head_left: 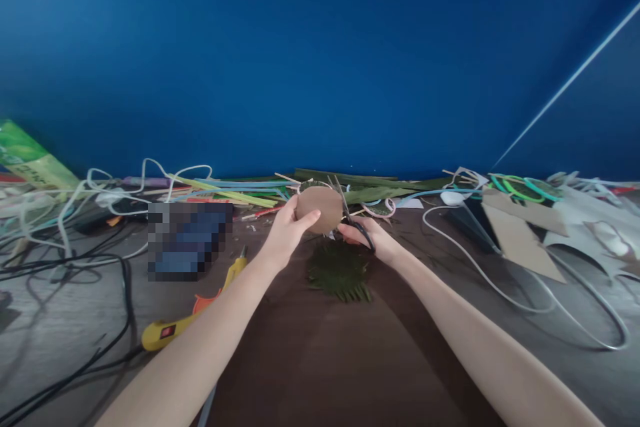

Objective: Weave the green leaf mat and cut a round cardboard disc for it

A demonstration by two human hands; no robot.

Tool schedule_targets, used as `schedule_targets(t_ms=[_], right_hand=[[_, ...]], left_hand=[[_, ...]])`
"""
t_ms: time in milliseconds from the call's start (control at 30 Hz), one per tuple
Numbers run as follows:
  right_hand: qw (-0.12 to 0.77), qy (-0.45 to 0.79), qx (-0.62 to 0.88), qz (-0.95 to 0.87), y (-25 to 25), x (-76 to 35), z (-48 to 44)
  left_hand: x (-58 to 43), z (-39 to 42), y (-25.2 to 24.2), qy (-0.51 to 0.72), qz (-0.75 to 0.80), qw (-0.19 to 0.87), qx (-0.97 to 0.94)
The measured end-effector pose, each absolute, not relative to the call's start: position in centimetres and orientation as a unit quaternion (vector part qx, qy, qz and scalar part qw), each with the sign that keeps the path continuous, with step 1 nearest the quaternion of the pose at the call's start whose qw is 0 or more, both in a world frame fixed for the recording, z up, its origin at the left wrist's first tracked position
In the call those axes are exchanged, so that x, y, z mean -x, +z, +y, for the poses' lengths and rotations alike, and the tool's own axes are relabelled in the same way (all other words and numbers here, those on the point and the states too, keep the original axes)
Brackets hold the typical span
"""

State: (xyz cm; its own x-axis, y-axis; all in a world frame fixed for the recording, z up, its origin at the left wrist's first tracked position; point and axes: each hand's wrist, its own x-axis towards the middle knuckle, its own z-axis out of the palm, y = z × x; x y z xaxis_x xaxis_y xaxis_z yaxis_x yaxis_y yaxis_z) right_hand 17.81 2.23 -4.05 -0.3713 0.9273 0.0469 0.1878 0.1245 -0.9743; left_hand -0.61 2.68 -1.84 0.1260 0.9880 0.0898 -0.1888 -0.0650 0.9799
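My left hand [293, 227] grips a round cardboard disc [323, 208] by its left side, thumb across the front face. In my right hand [367, 235] is a pair of scissors [361, 232], fingers through the dark handles. The blades point up beside the disc's right edge; whether they touch it I cannot tell. Below both hands, a dark green piece with a fringed edge [340, 273] lies on the brown board [350, 353].
At the left lie a yellow glue gun [160, 335], a pixelated dark device [193, 240] and tangled cables [127, 287]. Green strips [390, 185] run along the blue wall [320, 60]. Cardboard pieces [520, 237], a white cord [480, 270] and coloured rings [525, 188] are at the right.
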Motion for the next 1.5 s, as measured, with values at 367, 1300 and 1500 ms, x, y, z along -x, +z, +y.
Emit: schedule_targets(t_ms=[367, 1300, 1500], right_hand=[[0.351, 0.429, 0.513, -0.656, -3.5, -17.5, 2.2], [0.373, 0.448, 0.456, -0.673, -4.7, -17.5, 2.3], [0.372, 0.441, 0.465, -0.671, -4.3, -17.4, 2.1]], left_hand=[[0.5, 2.5, -1.5, 0.534, 0.403, 0.570, -0.476], [0.6, 2.8, -1.9, 0.534, 0.426, 0.521, -0.511], [0.6, 2.5, -1.8, 0.520, 0.435, 0.539, -0.499]])
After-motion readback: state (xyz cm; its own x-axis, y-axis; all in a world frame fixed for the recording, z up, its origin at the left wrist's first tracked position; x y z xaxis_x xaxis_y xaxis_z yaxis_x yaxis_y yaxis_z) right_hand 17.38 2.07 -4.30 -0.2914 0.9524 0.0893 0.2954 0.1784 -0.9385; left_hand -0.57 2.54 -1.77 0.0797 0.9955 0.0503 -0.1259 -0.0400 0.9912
